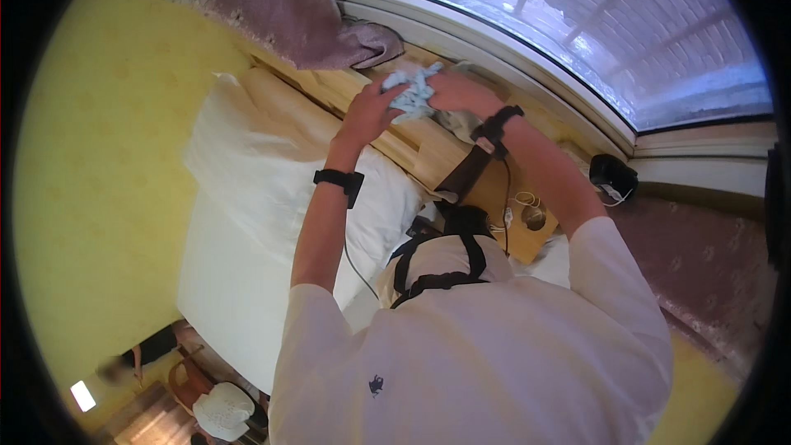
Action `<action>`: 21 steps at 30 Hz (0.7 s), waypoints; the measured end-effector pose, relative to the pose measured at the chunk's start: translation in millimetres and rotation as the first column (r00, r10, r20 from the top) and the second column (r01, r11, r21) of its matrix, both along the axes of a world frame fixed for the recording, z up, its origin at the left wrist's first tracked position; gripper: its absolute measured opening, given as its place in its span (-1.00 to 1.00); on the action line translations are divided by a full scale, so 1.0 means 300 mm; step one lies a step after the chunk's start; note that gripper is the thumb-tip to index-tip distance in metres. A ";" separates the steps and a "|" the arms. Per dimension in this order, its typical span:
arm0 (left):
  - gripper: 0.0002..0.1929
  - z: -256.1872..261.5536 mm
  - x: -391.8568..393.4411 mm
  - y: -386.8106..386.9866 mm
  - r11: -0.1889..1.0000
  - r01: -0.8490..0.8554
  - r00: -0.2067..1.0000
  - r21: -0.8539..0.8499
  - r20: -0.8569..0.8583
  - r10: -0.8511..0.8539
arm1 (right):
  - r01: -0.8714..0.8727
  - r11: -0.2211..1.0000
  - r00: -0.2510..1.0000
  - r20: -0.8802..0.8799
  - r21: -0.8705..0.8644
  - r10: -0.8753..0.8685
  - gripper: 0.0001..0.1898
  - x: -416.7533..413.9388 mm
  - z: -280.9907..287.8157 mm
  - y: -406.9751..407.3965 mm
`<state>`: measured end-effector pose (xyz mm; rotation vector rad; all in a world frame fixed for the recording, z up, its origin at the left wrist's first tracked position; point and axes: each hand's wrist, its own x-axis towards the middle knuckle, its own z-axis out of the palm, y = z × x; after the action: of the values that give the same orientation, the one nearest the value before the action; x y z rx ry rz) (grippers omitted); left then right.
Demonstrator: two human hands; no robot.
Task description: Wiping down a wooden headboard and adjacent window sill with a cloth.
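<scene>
A crumpled light blue cloth (409,94) is bunched between my two hands, above the wooden ledge behind the bed. My left hand (367,112) grips its left side with bent fingers. On the other side, my right hand (462,94) presses into the bunch, and its fingertips are partly hidden by the folds. Below my right hand lies a greyish cloth-like item (457,125), partly covered by the wrist. A black strap with a small device is on each wrist.
The window frame (494,31) curves behind my hands, with a mauve curtain (278,12) at left. Nearer me are a white pillow (259,154) on the bed, and a wooden bedside surface (525,244) with cables. A black device (612,176) stands right. Another person (154,346) is far off, lower left.
</scene>
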<state>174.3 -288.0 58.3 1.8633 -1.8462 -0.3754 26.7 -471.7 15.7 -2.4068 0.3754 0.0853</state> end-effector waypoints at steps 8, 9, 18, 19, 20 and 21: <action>-0.42 -0.024 -0.034 0.022 1.000 -0.011 1.000 0.021 -0.025 0.012 | 0.058 0.988 0.995 -0.075 -0.146 -0.070 -0.64 -0.044 0.068 0.080; -0.39 0.013 -0.093 0.020 0.991 0.077 0.997 0.105 0.011 -0.078 | 0.065 0.973 0.993 -0.082 -0.224 -0.085 -0.64 -0.106 0.082 0.082; -0.35 0.027 -0.376 0.009 0.925 0.292 0.955 0.242 -0.127 -0.268 | 0.068 0.982 0.891 -0.433 -0.179 -0.140 -0.72 -0.415 0.223 0.108; -0.35 0.011 -0.372 0.005 0.932 0.276 0.959 0.234 -0.129 -0.251 | 0.093 0.983 0.897 -0.416 -0.160 -0.153 -0.69 -0.440 0.223 0.105; -0.38 -0.011 -0.362 0.004 0.949 0.278 0.956 0.150 -0.136 -0.259 | 0.073 0.984 0.898 -0.419 -0.165 -0.137 -0.69 -0.473 0.188 0.081; -0.40 -0.033 -0.371 0.020 0.954 0.289 0.950 0.076 -0.148 -0.276 | 0.156 0.987 0.934 -0.319 -0.034 -0.159 -0.66 -0.531 0.124 0.076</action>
<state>63.0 -282.0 48.3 1.5882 -2.0342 -0.6850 -132.7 -449.0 52.9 -2.3616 0.7187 0.4082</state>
